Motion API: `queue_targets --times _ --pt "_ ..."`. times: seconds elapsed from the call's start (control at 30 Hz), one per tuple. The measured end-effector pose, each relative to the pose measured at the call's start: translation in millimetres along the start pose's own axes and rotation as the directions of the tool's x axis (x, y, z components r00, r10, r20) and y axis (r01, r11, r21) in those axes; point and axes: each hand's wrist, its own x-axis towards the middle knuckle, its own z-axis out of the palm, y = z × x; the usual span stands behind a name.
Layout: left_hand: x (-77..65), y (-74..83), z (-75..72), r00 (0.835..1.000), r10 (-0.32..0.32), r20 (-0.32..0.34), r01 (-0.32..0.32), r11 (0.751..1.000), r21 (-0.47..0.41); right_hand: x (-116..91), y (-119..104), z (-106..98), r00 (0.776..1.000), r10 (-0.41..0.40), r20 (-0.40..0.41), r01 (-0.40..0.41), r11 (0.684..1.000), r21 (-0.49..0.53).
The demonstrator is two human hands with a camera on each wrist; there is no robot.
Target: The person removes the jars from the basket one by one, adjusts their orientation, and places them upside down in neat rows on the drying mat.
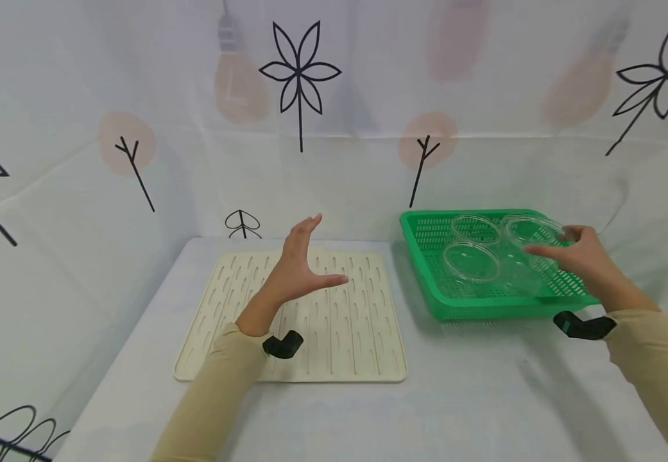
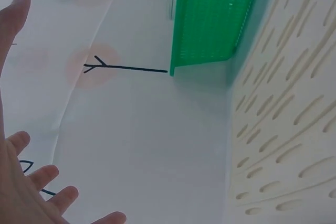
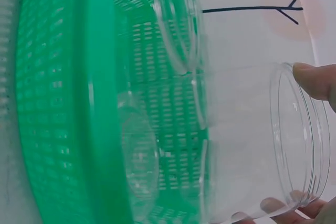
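Plastic, clear: noted 1 jar [image 3: 244,145] gripped near its rim between thumb and fingers of right hand [image 1: 584,256], over far right of green basket [image 1: 513,307]; could not tell base contact with basket floor. Saw 2 more jars [image 1: 472,263] inside basket, nearby at left. Found left hand [image 1: 293,273] spread wide, holding nothing, above cream mat [image 1: 365,346] at left. Judged best to hold gently, move jar vertically, and avoid knocking neighbouring rims.

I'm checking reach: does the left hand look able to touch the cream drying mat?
Probably yes: the left hand, empty, appears over the cream drying mat, with nothing visible between them.
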Motion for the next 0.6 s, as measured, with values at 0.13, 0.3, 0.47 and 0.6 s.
queue_targets --times 0.13,0.3,0.47,0.6 --pt "4.6 4.9 5.8 1.0 0.012 0.002 -0.012 1.0 -0.009 6 0 -7 1.0 -0.01 -0.021 0.01 1.0 -0.007" --pt "8.9 9.9 11.4 1.0 0.016 0.012 -0.016 1.0 -0.022 19 3 -13 0.997 0.0 -0.075 -0.003 0.999 -0.042" --pt "11.0 13.0 14.5 1.0 0.017 0.019 -0.017 0.999 -0.028 4 -27 -13 0.997 -0.025 -0.076 0.024 1.0 -0.017" --pt "13.4 14.5 16.8 1.0 0.026 0.015 -0.026 0.999 -0.02 -6 -46 -13 0.997 -0.051 -0.062 0.051 0.999 0.003"
